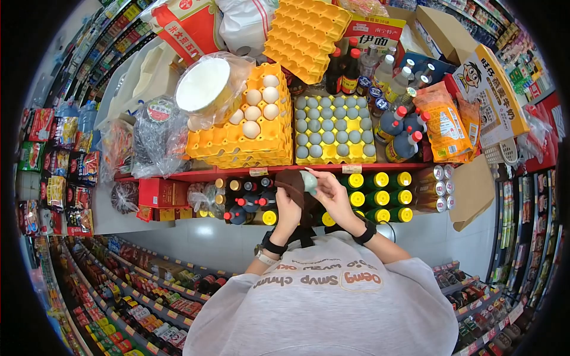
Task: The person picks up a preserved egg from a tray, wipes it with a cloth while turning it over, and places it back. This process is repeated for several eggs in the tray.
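Observation:
My left hand (pixel 289 207) is closed around a dark brown cloth (pixel 289 179), which bunches up in front of my chest. In my right hand (pixel 332 194), the fingers pinch a pale blue-green egg (pixel 309 182) against the cloth's right side. Just beyond my hands, a yellow egg tray (pixel 352 124) on the shelf top carries rows of similar bluish eggs, with a few cells vacant. To its left stands a stack of orange egg trays (pixel 237 148) with several light brown eggs (pixel 251 129) on top.
A white tub (pixel 203 84) in clear plastic rests on the orange stack. Behind are more orange trays (pixel 306 35) and sauce bottles (pixel 350 71). Orange snack bags (pixel 442 124) and a carton (pixel 490 98) stand right. Yellow-capped bottles (pixel 377 197) fill the shelf below.

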`<state>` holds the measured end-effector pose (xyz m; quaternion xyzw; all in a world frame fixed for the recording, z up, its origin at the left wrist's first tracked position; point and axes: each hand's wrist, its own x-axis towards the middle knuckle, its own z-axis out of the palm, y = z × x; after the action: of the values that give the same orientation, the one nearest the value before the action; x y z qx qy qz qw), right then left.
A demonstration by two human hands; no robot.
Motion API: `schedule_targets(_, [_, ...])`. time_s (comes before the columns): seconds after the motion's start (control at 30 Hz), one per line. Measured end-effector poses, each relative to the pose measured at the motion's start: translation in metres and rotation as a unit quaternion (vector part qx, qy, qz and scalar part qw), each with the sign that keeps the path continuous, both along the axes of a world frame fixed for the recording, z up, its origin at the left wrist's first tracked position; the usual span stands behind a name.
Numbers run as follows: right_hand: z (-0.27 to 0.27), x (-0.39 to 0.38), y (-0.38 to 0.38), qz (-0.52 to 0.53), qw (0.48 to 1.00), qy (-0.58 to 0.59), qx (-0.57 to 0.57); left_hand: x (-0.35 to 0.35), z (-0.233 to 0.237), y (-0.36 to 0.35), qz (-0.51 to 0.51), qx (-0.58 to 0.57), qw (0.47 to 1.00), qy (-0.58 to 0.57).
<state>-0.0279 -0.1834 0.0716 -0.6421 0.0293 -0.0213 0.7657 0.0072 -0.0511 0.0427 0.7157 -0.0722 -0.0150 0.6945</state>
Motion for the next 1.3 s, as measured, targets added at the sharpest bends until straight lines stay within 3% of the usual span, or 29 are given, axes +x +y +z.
schedule_targets(0.1, [-0.012,0.005,0.000,-0.002,0.998,-0.003,0.063,0.000,-0.002,0.000,0.031,0.044,0.997,-0.052])
schedule_targets(0.2, [-0.013,0.004,-0.003,-0.003,0.995,-0.017,0.100,0.004,-0.015,0.004,0.045,-0.050,0.998,-0.001])
schedule_targets(0.27, [-0.010,0.002,-0.006,0.010,0.995,-0.009,0.100,0.012,-0.017,0.011,-0.019,-0.127,0.980,0.151])
schedule_targets(0.3, [-0.009,0.003,-0.007,0.003,0.999,-0.042,0.014,0.016,-0.013,0.012,-0.018,-0.129,0.980,0.152])
schedule_targets(0.33, [-0.009,0.003,-0.008,-0.003,0.995,-0.075,-0.071,0.018,-0.007,0.015,-0.102,-0.154,0.961,0.207])
schedule_targets(0.37, [-0.010,0.003,-0.009,-0.001,0.995,-0.075,-0.071,0.019,-0.001,0.016,-0.185,-0.177,0.932,0.259])
schedule_targets(0.43, [-0.012,0.002,-0.010,-0.008,0.971,-0.124,-0.203,0.014,0.011,0.011,-0.164,-0.200,0.919,0.298])
schedule_targets(0.5, [-0.010,0.003,-0.010,-0.004,0.973,-0.130,-0.189,0.014,0.020,0.009,-0.150,-0.185,0.913,0.331])
schedule_targets(0.6, [0.002,-0.001,-0.007,-0.009,0.978,-0.121,-0.169,0.017,0.010,0.012,-0.216,-0.140,0.935,0.246])
schedule_targets(0.67, [0.005,-0.001,-0.005,-0.016,0.980,-0.109,-0.163,0.013,0.015,0.006,-0.197,-0.134,0.940,0.243])
schedule_targets(0.73, [0.004,0.000,-0.005,-0.007,0.956,-0.138,-0.260,0.013,0.013,0.005,-0.172,-0.135,0.950,0.224])
schedule_targets(0.87, [-0.005,-0.002,-0.005,-0.001,0.938,-0.120,-0.326,0.029,-0.001,0.017,-0.232,-0.022,0.951,0.205])
schedule_targets(0.97, [-0.005,0.002,-0.007,0.021,0.914,-0.147,-0.378,0.027,0.006,0.022,-0.232,-0.049,0.928,0.286])
schedule_targets(1.03, [-0.004,0.004,-0.008,0.047,0.894,-0.156,-0.417,0.026,-0.010,0.026,-0.207,-0.009,0.944,0.257])
schedule_targets(1.17, [-0.006,0.006,-0.006,0.078,0.926,-0.095,-0.357,0.030,-0.033,0.036,-0.153,0.103,0.959,0.216])
schedule_targets(1.23, [-0.007,0.013,-0.009,0.092,0.965,-0.077,-0.234,0.033,-0.044,0.046,-0.138,0.068,0.962,0.227])
schedule_targets(1.3, [-0.031,0.023,-0.024,0.072,0.956,-0.118,-0.258,0.035,-0.044,0.050,-0.122,0.034,0.963,0.238])
